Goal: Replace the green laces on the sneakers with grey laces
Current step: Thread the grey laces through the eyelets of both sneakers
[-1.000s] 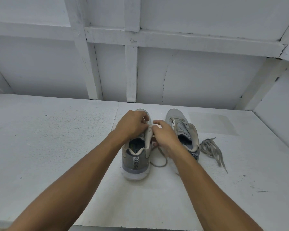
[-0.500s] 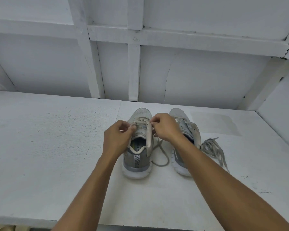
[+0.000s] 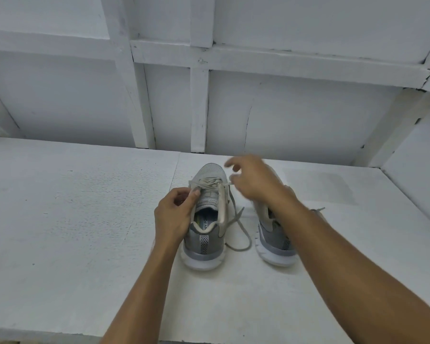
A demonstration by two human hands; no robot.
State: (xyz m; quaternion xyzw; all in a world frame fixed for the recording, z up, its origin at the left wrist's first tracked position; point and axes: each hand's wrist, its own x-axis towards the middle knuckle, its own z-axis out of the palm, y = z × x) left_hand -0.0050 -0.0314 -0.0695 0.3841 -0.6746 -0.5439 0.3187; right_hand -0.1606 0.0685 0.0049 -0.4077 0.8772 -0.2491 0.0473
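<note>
1. The left hand (image 3: 174,214) sits at nine o'clock of the left sneaker (image 3: 205,234). It is curled, with the thumb and fingertips pinching the lace (image 3: 210,182) where it leaves the left eyelet row.
2. The left sneaker stands on the white table (image 3: 72,219), toe to twelve o'clock and heel toward the person. The lace crosses only the eyelets nearest the toe, and the tongue below them is bare. One slack run of it drops off at four o'clock and loops on the table between the two shoes.
3. The right hand (image 3: 253,181) hovers at two o'clock of that shoe. It is blurred, so I can only say it appears to nip the lace's other end against the thumb, with the forefinger lifted free.
4. The right sneaker (image 3: 274,237) stands just beside its mate, mostly hidden behind the right forearm. A few loose strands (image 3: 317,209) peep out at its three o'clock.
5. Several things could go wrong from here:
   - An uneven tug could draw one end back through its eyelet.
   - A hard pull could drag or tip the lightly held shoe.
   - The slack loop could snag on a heel.
   - The forearm could knock the right sneaker.
</note>
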